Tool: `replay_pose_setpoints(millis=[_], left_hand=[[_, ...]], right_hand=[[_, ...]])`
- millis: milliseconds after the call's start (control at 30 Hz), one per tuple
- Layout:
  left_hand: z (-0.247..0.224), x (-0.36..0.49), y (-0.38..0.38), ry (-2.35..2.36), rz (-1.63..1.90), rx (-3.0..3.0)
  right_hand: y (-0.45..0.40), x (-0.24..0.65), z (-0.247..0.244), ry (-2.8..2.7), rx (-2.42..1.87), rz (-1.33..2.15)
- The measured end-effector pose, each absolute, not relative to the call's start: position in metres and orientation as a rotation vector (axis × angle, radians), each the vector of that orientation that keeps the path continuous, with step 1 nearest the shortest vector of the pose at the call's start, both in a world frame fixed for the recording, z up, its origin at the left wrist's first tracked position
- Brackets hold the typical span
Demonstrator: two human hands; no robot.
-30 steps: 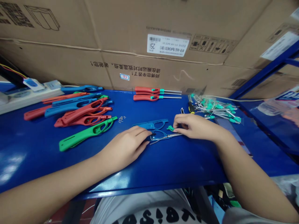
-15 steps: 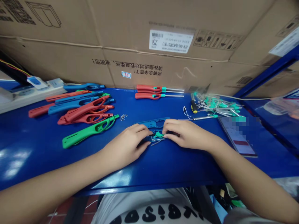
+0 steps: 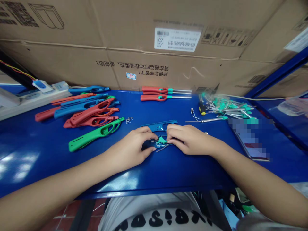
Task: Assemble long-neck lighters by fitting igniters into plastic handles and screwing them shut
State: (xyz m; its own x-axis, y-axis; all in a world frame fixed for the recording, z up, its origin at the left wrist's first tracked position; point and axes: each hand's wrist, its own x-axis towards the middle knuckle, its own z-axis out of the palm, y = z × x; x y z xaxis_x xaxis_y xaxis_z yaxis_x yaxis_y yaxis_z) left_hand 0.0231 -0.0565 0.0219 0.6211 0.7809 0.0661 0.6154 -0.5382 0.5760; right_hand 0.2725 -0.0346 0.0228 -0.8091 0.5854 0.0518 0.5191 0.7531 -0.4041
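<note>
My left hand (image 3: 136, 145) is curled at the left end of a blue lighter shell half (image 3: 160, 136), thumb and fingers to either side of it. A green trigger (image 3: 162, 140), thin white wires and a dark small part show in that shell. From the right, my right hand (image 3: 186, 138) pinches by the trigger's right end, hiding the rest of the shell. Just behind my hands lies another blue shell half (image 3: 157, 126), partly covered by my right fingers. A thin metal rod (image 3: 162, 148) sticks out toward me below the wires.
Red, blue and orange lighter shells (image 3: 90, 110) are heaped left, with a green shell (image 3: 96, 134) in front and small screws (image 3: 129, 120) beside. Two red lighters (image 3: 154, 93) lie behind. Right are metal-tube parts (image 3: 231, 107), a screwdriver (image 3: 202, 109) and a phone (image 3: 250, 141). Cardboard (image 3: 134, 38) stands behind.
The green trigger has turned slightly within the shell between my fingers. My hands stay in nearly the same place, and the whole view has shifted a little.
</note>
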Motion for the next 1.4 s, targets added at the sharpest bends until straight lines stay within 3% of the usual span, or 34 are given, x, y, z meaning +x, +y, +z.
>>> replay_pose_setpoints(millis=[367,733,1133,1400], left_hand=[[0.023,0.024,-0.056,1.087,0.411,2.313],[0.021,0.024,-0.061,1.103,0.402,2.419],[0.021,0.026,-0.069,1.028,0.352,2.698],[0.022,0.031,-0.076,1.107,0.025,2.932]], right_hand=[[-0.039,0.27,0.029,-2.824,-0.858,0.54],[-0.052,0.258,0.039,-3.114,-0.821,-0.018],[-0.047,0.26,0.037,-3.059,-0.873,0.069],[-0.047,0.257,0.035,-3.062,-0.896,0.066]])
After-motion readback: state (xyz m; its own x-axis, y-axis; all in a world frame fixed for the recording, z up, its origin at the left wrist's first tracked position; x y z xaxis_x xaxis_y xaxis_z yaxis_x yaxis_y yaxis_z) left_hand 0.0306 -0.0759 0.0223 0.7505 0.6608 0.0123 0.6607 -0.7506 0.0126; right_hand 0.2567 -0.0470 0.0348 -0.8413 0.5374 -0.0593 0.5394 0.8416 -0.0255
